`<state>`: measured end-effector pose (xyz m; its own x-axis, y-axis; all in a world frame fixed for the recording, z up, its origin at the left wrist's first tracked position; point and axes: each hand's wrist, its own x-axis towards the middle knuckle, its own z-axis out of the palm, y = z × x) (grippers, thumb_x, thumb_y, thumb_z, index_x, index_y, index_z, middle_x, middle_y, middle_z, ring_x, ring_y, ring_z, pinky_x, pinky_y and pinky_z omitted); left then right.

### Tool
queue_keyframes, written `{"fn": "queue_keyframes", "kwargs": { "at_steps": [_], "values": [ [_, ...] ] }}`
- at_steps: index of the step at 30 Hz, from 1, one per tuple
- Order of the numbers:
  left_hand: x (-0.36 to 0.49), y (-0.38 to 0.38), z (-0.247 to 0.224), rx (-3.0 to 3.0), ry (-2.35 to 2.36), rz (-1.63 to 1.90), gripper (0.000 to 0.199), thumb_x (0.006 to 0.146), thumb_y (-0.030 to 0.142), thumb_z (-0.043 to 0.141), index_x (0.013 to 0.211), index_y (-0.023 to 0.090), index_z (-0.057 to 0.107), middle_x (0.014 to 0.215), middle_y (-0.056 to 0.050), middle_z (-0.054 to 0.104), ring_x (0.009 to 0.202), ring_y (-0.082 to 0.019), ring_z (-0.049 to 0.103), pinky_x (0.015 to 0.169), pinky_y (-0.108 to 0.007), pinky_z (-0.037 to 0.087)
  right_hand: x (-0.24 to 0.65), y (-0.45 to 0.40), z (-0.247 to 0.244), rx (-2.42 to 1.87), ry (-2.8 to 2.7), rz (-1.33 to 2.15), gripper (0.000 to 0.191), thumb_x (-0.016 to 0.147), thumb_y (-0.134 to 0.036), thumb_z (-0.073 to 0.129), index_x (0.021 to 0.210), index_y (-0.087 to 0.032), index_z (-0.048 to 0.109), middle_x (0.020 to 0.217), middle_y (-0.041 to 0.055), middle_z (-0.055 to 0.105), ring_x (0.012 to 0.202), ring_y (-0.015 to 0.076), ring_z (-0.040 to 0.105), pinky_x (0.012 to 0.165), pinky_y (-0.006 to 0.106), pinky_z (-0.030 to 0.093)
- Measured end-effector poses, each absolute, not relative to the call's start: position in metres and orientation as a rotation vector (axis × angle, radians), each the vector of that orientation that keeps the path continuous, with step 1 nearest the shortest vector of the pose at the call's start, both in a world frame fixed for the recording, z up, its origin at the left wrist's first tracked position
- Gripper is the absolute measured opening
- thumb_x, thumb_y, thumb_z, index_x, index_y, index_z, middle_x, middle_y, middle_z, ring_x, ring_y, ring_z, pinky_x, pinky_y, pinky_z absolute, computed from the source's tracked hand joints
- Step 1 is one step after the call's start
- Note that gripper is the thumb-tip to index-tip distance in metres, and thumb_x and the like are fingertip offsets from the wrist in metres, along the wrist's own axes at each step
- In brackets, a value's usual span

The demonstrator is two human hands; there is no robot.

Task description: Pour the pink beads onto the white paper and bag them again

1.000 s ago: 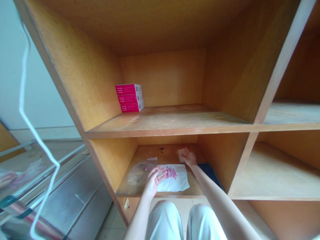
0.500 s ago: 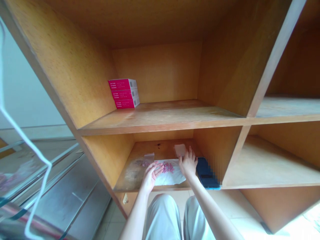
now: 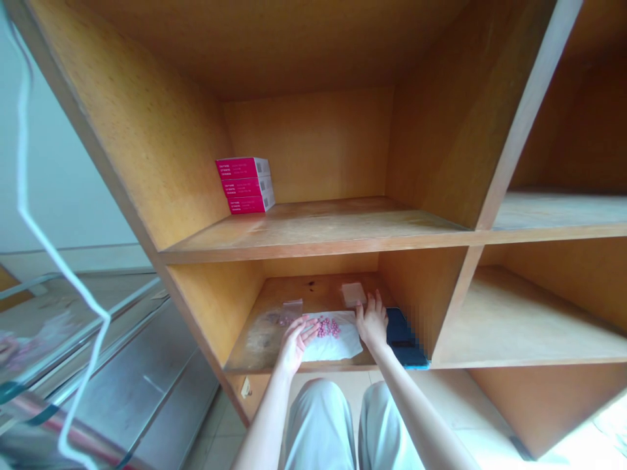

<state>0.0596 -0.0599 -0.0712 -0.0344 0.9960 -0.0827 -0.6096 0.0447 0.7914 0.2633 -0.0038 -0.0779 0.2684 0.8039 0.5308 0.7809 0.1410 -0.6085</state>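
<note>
On the lower shelf lies a white sheet (image 3: 337, 349) with a cluster of small pink beads (image 3: 328, 328) on it. My left hand (image 3: 295, 343) rests at the sheet's left edge beside the beads, fingers stretched out and nothing seen in them. At the sheet's right edge is my right hand (image 3: 372, 321), its fingers spread, close to a small pale square packet (image 3: 353, 294). Behind my left hand a small clear plastic bag (image 3: 292, 308) lies on the wood, with some pink beads near its lower end.
A dark, flat, blue-edged object (image 3: 406, 343) lies right of my right hand. Three stacked pink boxes (image 3: 245, 186) stand on the upper shelf (image 3: 333, 222). At the left is a metal rack (image 3: 161, 378) with a white cable (image 3: 63, 261) in front.
My right hand has shifted slightly right, away from the beads, uncovering more of the sheet's right end. My left hand stays almost where it was. The view has moved a little.
</note>
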Motion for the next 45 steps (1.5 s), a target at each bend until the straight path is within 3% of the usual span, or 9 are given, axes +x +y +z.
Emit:
{"fn": "queue_keyframes", "kwargs": {
  "at_steps": [6, 23, 27, 30, 33, 37, 41, 45],
  "values": [
    [0.06, -0.06, -0.071, 0.674, 0.764, 1.447, 0.023, 0.073, 0.016, 0.055, 0.096, 0.012, 0.055, 0.093, -0.012, 0.067, 0.086, -0.021, 0.064, 0.088, -0.036, 0.045, 0.256, -0.005, -0.085, -1.247, -1.605, 0.045, 0.042, 0.088, -0.033, 0.024, 0.123, -0.015, 0.039, 0.128, 0.0149, 0.041, 0.121, 0.0244, 0.034, 0.094, 0.045, 0.031],
    [0.056, -0.047, -0.064, 0.797, 0.975, 1.525, 0.018, 0.069, 0.026, 0.054, 0.083, 0.014, 0.057, 0.07, -0.008, 0.067, 0.062, -0.021, 0.064, 0.065, -0.036, 0.049, 0.257, -0.007, -0.096, -1.244, -1.708, 0.036, 0.038, 0.083, -0.023, 0.033, 0.119, -0.016, 0.04, 0.12, 0.0138, 0.047, 0.111, 0.0246, 0.042, 0.09, 0.044, 0.037],
    [0.037, -0.026, -0.052, 1.0, 1.426, 1.624, 0.01, 0.064, 0.015, 0.059, 0.073, 0.017, 0.058, 0.069, -0.006, 0.065, 0.075, -0.021, 0.063, 0.073, -0.033, 0.046, 0.257, -0.007, -0.098, -1.245, -1.752, 0.021, 0.039, 0.079, -0.017, 0.034, 0.117, -0.014, 0.042, 0.119, 0.014, 0.048, 0.11, 0.0244, 0.043, 0.089, 0.042, 0.038],
    [0.023, -0.013, -0.051, 1.151, 1.584, 1.526, 0.019, 0.052, 0.006, 0.067, 0.064, 0.019, 0.059, 0.075, -0.007, 0.065, 0.096, -0.025, 0.057, 0.084, -0.031, 0.04, 0.256, -0.008, -0.099, -1.237, -1.756, 0.013, 0.04, 0.078, -0.016, 0.035, 0.117, -0.015, 0.043, 0.118, 0.0137, 0.048, 0.11, 0.0242, 0.043, 0.089, 0.042, 0.038],
    [0.014, -0.007, -0.056, 1.479, 1.799, 1.215, 0.027, 0.048, 0.013, 0.073, 0.071, 0.019, 0.061, 0.082, -0.009, 0.065, 0.099, -0.027, 0.055, 0.084, -0.031, 0.038, 0.256, -0.008, -0.099, -1.217, -1.742, 0.002, 0.04, 0.078, -0.015, 0.034, 0.117, -0.015, 0.043, 0.115, 0.013, 0.05, 0.109, 0.0242, 0.044, 0.088, 0.043, 0.039],
    [0.011, -0.005, -0.06, 1.775, 2.012, 0.785, 0.018, 0.055, 0.02, 0.07, 0.071, 0.017, 0.062, 0.078, -0.009, 0.066, 0.085, -0.027, 0.059, 0.077, -0.032, 0.038, 0.256, -0.007, -0.1, -1.206, -1.729, -0.013, 0.039, 0.078, -0.013, 0.035, 0.115, -0.015, 0.044, 0.113, 0.0135, 0.051, 0.108, 0.0243, 0.045, 0.086, 0.043, 0.04],
    [0.012, -0.006, -0.054, 1.792, 2.029, 0.795, 0.008, 0.064, 0.024, 0.063, 0.065, 0.016, 0.063, 0.076, -0.009, 0.067, 0.079, -0.023, 0.06, 0.071, -0.03, 0.038, 0.257, -0.006, -0.102, -1.203, -1.731, -0.017, 0.039, 0.077, -0.012, 0.036, 0.115, -0.015, 0.044, 0.112, 0.0134, 0.051, 0.107, 0.0243, 0.045, 0.086, 0.042, 0.04],
    [0.011, -0.006, -0.05, 1.768, 2.025, 0.862, 0.02, 0.072, 0.028, 0.054, 0.057, 0.017, 0.062, 0.064, -0.007, 0.066, 0.069, -0.021, 0.061, 0.065, -0.027, 0.037, 0.257, -0.005, -0.103, -1.197, -1.727, -0.008, 0.039, 0.077, -0.012, 0.036, 0.114, -0.015, 0.045, 0.111, 0.0131, 0.052, 0.107, 0.0242, 0.046, 0.086, 0.042, 0.04]
  ]
}}
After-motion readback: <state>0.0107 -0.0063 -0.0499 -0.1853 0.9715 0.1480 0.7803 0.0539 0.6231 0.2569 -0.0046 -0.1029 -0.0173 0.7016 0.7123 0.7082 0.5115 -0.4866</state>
